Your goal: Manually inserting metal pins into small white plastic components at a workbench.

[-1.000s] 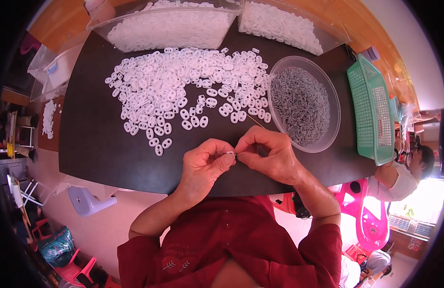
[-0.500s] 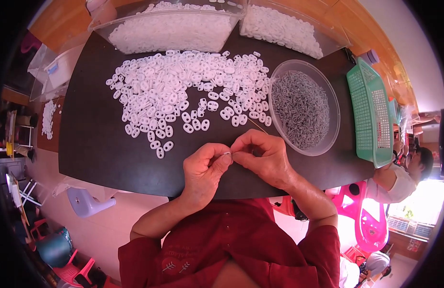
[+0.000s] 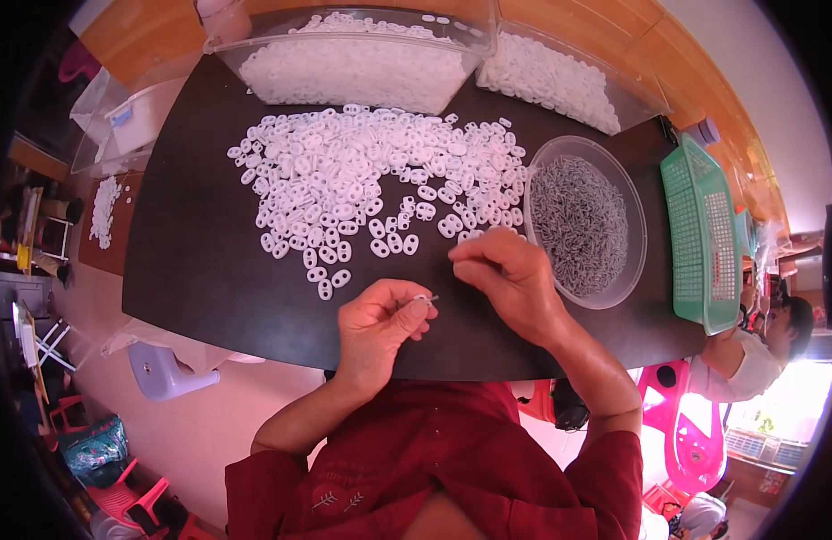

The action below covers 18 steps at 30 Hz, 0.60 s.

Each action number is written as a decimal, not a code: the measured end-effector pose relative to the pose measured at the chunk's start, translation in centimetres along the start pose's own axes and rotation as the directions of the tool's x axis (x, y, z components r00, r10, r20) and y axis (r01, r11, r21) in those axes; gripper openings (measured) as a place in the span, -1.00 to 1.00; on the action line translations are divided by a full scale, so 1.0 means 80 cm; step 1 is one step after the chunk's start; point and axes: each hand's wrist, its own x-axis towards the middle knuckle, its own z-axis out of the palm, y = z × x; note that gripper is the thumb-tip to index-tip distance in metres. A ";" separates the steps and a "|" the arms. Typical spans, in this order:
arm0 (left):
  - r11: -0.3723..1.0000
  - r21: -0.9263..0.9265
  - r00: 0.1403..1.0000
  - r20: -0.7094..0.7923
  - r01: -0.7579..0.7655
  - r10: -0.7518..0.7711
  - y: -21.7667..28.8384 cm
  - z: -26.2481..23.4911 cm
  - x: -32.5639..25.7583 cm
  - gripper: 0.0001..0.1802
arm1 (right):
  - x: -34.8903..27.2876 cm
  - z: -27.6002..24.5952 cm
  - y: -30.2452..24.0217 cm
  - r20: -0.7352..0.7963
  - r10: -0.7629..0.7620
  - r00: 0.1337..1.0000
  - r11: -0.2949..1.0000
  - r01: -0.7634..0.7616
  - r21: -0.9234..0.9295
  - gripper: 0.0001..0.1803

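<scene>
My left hand (image 3: pixel 380 328) is closed, pinching a small white oval piece (image 3: pixel 422 298) between thumb and forefinger. A short grey screw-like pin (image 3: pixel 435 298) sticks out from it to the right. My right hand (image 3: pixel 510 279) is apart from the left, over the table beside the near right edge of a pile of white two-holed oval pieces (image 3: pixel 344 166). Its fingers are curled together; whatever lies in or under them is hidden. Just right of it stands a clear round bowl (image 3: pixel 642 243) holding many grey screw-like pins (image 3: pixel 580 225).
Two clear bins (image 3: pixel 474 67) (image 3: pixel 645 106) full of white pieces stand along the table's far side. A green plastic basket (image 3: pixel 690 180) sits at the right edge. Beyond it is another person (image 3: pixel 749 360). A lilac stool (image 3: pixel 168 371) stands on the floor at left.
My right hand has left my left hand, moving up and right toward the pile and bowl. It now covers the spot where a thin brownish stick lay. My left hand keeps its pinch.
</scene>
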 end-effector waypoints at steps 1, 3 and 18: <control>1.000 -0.022 1.000 -0.029 -0.008 0.008 0.002 -0.004 -0.001 -0.86 | 0.010 0.003 0.002 -0.013 -0.204 0.979 0.955 0.196 -0.221 -0.83; 0.998 -0.042 0.999 -0.027 -0.046 0.045 0.004 -0.015 -0.001 -0.85 | 0.033 0.017 0.013 0.067 -0.504 0.861 0.716 0.459 -0.526 -0.76; 0.991 -0.084 0.991 -0.090 -0.104 0.097 0.010 -0.024 0.005 -0.85 | 0.032 0.030 0.027 0.149 -0.567 0.811 0.610 0.534 -0.586 -0.78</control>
